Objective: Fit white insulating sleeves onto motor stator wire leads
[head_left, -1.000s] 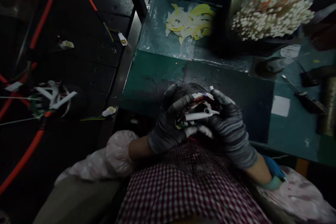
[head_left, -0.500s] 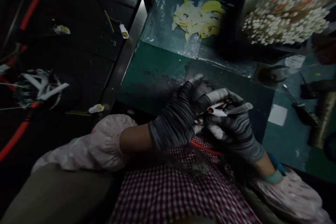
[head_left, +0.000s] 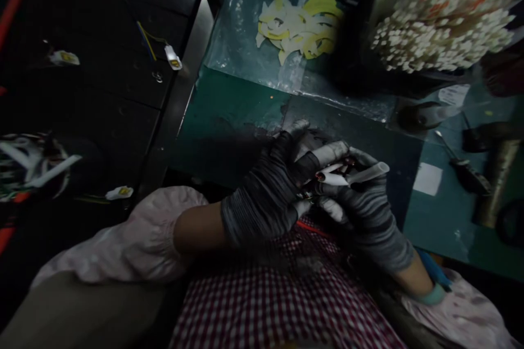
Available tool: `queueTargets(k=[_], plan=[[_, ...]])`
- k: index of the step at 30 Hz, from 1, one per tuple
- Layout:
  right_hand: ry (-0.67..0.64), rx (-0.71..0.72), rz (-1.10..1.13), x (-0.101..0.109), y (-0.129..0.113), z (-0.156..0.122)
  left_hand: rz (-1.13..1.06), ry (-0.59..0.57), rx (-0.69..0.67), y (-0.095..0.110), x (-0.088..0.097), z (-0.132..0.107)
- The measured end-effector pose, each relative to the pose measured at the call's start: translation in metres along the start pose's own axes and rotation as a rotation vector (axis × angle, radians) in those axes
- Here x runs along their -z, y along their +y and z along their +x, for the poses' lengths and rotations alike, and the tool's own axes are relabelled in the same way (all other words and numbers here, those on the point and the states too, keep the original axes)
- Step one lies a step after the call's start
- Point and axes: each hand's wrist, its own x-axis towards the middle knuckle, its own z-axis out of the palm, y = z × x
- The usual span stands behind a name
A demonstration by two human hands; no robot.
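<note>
My left hand point(head_left: 262, 191), in a dark grey striped glove with whitish fingertips, is closed around a dark rounded part with wires. My right hand point(head_left: 372, 210), gloved alike, closes on the same part from the other side. White insulating sleeves point(head_left: 370, 173) stick out between the hands, and reddish-brown copper wire shows by their ends. Most of the held part is hidden by my fingers, so its full shape cannot be made out. An orange cable point(head_left: 315, 228) runs below the hands, against the checked apron point(head_left: 262, 294).
Yellow-white curved pieces point(head_left: 301, 24) lie on plastic film at the back. A bag of thin white tubes point(head_left: 442, 38) stands back right. A screwdriver point(head_left: 466, 172) and white paper point(head_left: 428, 179) lie right. On the dark slatted surface left sit a similar wired part point(head_left: 39, 166) and white connectors point(head_left: 173, 58).
The view has shifted slightly, so the surroundings on the left sit further left. Both hands keep their grip on the wired part, with only slight finger movement.
</note>
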Motion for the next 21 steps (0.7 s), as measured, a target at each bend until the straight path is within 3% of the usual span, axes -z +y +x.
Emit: queueTargets(k=[3,8,11,14,16,18,21], plan=[[0.026,-0.02,0.062,-0.003,-0.003,0.001,0.007,-0.025,0.01,0.0,0.002,0.0],[0.1,-0.251,0.259,-0.014,-0.011,0.001,-0.001,-0.011,0.044,0.003,-0.001,0.0],[0.03,-0.143,0.226,-0.01,-0.009,0.013,-0.048,-0.021,0.025,-0.008,0.005,0.007],[-0.056,0.094,0.058,-0.003,-0.001,0.035,-0.111,-0.079,-0.028,-0.035,0.017,0.016],[-0.076,0.166,0.019,-0.003,0.003,0.049,-0.128,-0.116,-0.048,-0.053,0.025,0.019],[-0.077,0.167,0.011,-0.009,0.004,0.061,-0.017,-0.05,-0.048,-0.065,0.028,0.017],[-0.006,0.084,0.021,-0.021,0.002,0.07,0.349,0.133,-0.024,-0.067,0.024,0.006]])
